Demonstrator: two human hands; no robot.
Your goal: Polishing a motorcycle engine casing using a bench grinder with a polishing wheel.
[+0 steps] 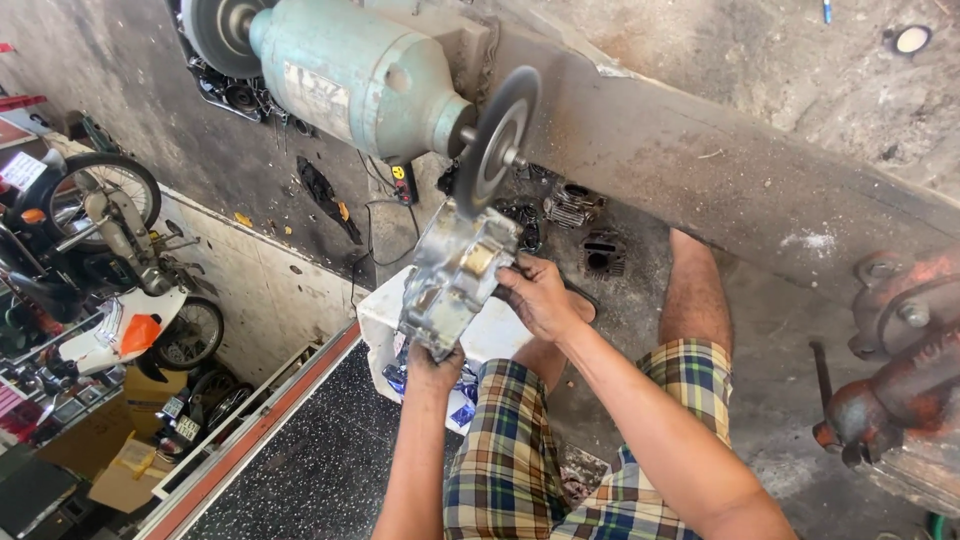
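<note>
Both hands grasp one grey metal casing (455,275), held up against one grinding wheel (497,140). Left hand (435,368) is clenched on the casing's lower end, fingers wrapped under the corner. Right hand (538,295) grasps the casing's right side, thumb and fingers on its edge. So two grips, one low, one to the side, casing between them, tilted.

Casing's top edge touches the wheel's lower rim, directly above both grips. Wheel sits on the shaft of one green motor (360,75), up and left of the grips; a second wheel (218,30) shows at the motor's far end, partly cut off. Motor stands on the table (720,170), whose long edge runs up and right of the right grip.

Room: open space below the wheel and left of the left grip, down to the floor (290,140). Right of the right grip, the forearm and the table edge close it in. Below the grips: one white box (385,320), just beside the left hand, and plaid shorts (520,450).

Beyond the grips, on the floor: roughly three dark engine parts (575,205), well apart from the hands. Far right: one rusty vise (900,380). Far left: two motorbikes (120,290), well apart
</note>
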